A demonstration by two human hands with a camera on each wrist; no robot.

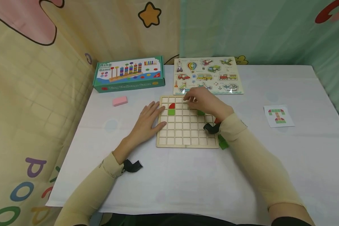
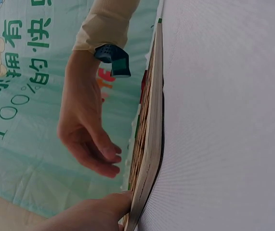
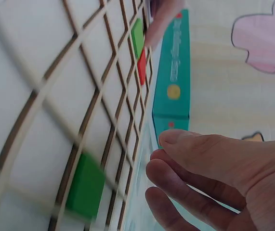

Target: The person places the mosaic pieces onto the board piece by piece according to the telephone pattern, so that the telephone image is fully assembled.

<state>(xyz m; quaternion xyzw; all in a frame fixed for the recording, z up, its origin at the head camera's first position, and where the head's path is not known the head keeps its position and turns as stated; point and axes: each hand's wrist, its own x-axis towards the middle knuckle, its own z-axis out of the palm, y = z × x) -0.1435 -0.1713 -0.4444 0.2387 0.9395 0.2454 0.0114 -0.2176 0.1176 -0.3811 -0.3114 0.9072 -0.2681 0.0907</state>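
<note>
One wooden grid board (image 1: pixel 182 126): below right grip (image 1: pixel 205 101), touching left grip (image 1: pixel 145 121).

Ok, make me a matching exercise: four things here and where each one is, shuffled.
1. pink block
2. pattern card
3. vehicle picture board
4. left hand

A. just beyond the grid board
B. at the grid board's left edge
C. far right on the table
D. just in front of the green game box

Pairs: 1-D, 2-C, 3-A, 4-B

The grid board (image 1: pixel 178 133) has free room along its near edge; the vehicle puzzle (image 1: pixel 197 70) blocks behind.
</note>
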